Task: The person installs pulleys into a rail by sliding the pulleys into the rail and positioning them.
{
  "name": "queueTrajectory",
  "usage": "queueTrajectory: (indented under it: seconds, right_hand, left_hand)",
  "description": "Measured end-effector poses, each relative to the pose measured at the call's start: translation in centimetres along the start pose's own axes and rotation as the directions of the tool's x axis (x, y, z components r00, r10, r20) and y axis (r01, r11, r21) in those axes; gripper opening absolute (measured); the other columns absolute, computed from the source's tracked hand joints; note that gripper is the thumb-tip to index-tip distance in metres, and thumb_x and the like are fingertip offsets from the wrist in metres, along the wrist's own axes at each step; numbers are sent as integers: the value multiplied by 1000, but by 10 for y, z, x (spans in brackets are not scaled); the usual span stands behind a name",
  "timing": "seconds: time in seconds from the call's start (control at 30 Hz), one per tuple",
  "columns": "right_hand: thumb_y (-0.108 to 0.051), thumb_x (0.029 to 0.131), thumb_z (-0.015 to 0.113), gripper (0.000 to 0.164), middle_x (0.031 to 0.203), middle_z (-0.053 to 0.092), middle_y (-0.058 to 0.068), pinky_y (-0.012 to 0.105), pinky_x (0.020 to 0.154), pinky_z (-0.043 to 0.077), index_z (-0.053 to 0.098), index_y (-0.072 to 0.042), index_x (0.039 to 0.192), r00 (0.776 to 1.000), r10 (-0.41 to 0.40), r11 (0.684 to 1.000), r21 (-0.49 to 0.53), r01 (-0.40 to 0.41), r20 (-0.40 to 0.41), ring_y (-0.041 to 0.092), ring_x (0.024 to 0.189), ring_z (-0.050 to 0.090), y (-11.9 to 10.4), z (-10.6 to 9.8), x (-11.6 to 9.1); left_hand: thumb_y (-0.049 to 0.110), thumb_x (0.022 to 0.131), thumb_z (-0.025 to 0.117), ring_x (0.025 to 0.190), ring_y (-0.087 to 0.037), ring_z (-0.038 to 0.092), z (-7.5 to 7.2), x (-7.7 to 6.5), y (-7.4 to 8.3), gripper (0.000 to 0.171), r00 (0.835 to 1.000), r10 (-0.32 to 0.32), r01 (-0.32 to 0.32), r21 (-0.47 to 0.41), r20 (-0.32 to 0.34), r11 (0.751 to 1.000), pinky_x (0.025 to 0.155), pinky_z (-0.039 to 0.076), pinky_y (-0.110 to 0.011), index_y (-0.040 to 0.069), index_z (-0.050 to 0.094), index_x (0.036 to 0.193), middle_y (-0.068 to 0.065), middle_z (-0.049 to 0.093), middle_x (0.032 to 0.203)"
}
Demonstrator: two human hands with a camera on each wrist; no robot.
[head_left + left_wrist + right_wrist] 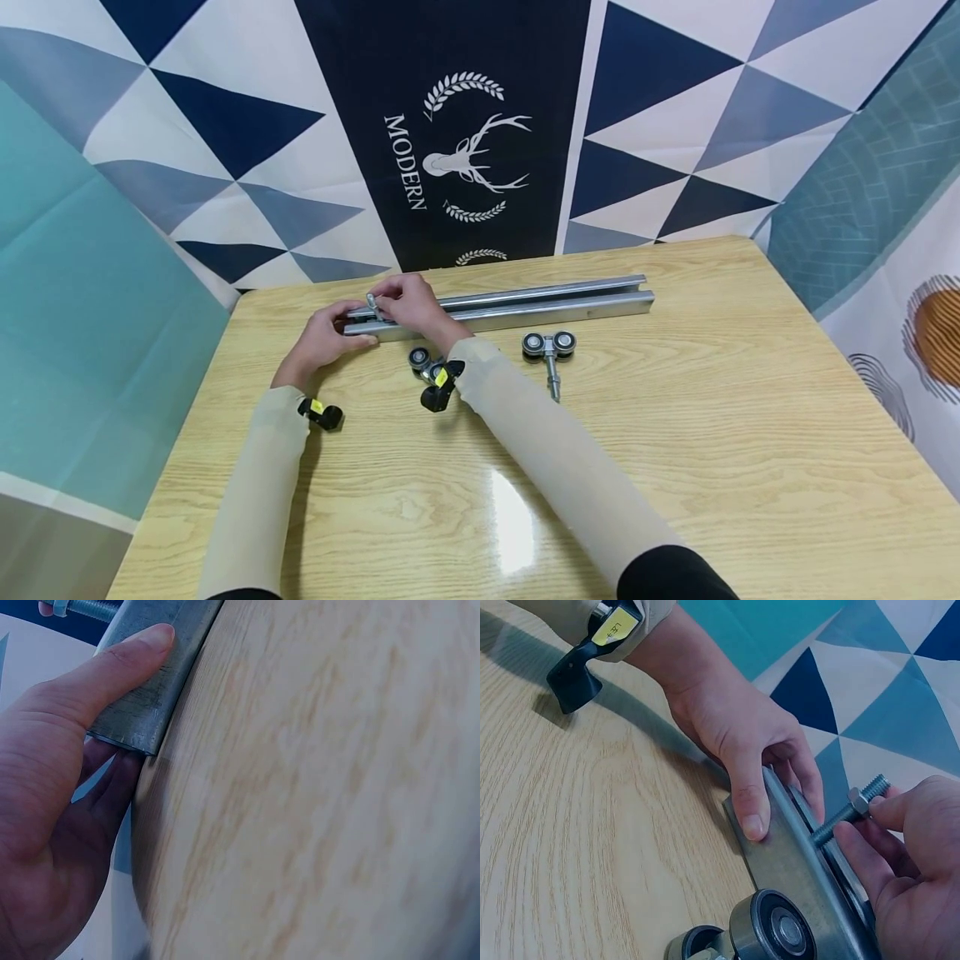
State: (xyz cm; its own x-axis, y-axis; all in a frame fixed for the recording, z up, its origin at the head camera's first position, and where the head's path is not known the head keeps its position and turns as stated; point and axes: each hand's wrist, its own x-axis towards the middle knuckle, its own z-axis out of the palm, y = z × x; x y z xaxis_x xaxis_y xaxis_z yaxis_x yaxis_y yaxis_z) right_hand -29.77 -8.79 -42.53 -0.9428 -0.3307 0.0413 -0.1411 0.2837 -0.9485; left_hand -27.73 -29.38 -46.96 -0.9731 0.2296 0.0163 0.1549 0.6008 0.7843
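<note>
A silver metal channel rail [555, 317] lies along the back of the table with its long slot facing up. My left hand [322, 337] grips its left end, with the thumb [146, 649] pressed on the near wall and the fingers round the end and far side. A threaded bolt with a nut [855, 806] stands tilted out of the slot near that end. My right hand [412, 302] pinches this bolt between thumb and fingers; its lower end is hidden inside the rail.
One roller trolley with a bolt [550, 346] lies in front of the rail, to the right. Another roller trolley [420, 357] lies under my right wrist, partly covered by the wrist camera. A patterned cloth [480, 133] hangs behind the wooden table [712, 433].
</note>
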Motion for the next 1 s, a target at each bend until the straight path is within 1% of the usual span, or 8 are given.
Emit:
queueTrajectory:
  seconds: [0.3,0.5,0.6,0.7,0.8,0.9,1.0]
  right_hand:
    - [-10,95,68,14,97,74,9,20,68,57,78,-10,105,1000,22,1000,-8,-22,10,11,78,66,-3,-3,-3]
    - [-10,93,69,17,101,74,8,19,69,54,78,-11,108,999,41,999,1,-41,7,10,81,64,3,-12,-3]
    - [-10,93,68,18,101,75,9,20,69,54,77,-9,109,999,46,999,-2,-46,3,11,81,64,8,-19,-2]
    - [-10,94,67,20,103,75,11,22,72,56,76,-6,112,999,38,999,-6,-38,1,13,83,66,12,-29,-1]
    - [-9,94,67,21,107,74,15,25,74,58,76,-5,113,999,39,999,9,-39,-7,15,84,68,15,-40,0]
    - [-8,94,67,20,109,74,20,24,73,58,77,-6,111,999,41,999,14,-40,-18,14,81,67,18,-52,0]
    - [-7,94,67,18,110,72,24,23,67,54,77,-6,109,999,46,998,32,-46,-25,16,77,65,21,-64,-1]
  left_hand:
    - [33,81,83,115,-33,55,0,0,1,69,1000,-4,4,6,10,1000,103,45,-54,10,55,139,-17,58,138]
    - [32,81,83,115,-33,55,0,1,2,69,1000,-15,15,7,9,1000,104,44,-54,9,54,140,-18,57,139]
    - [33,80,84,114,-34,55,1,1,2,70,1000,-30,30,11,9,999,105,44,-55,10,55,139,-18,57,139]
    - [34,80,84,113,-34,55,1,1,1,69,999,-40,40,10,9,999,105,44,-55,10,55,139,-18,57,138]
    - [33,80,84,112,-34,54,1,1,1,68,999,-43,43,1,10,999,104,44,-54,10,56,138,-18,57,137]
    - [33,80,84,111,-34,54,2,0,1,68,999,-48,48,-4,11,999,103,44,-54,11,56,138,-18,57,138]
    - [33,80,84,110,-33,55,2,0,1,68,998,-54,54,-4,11,999,101,45,-52,11,56,138,-18,57,137]
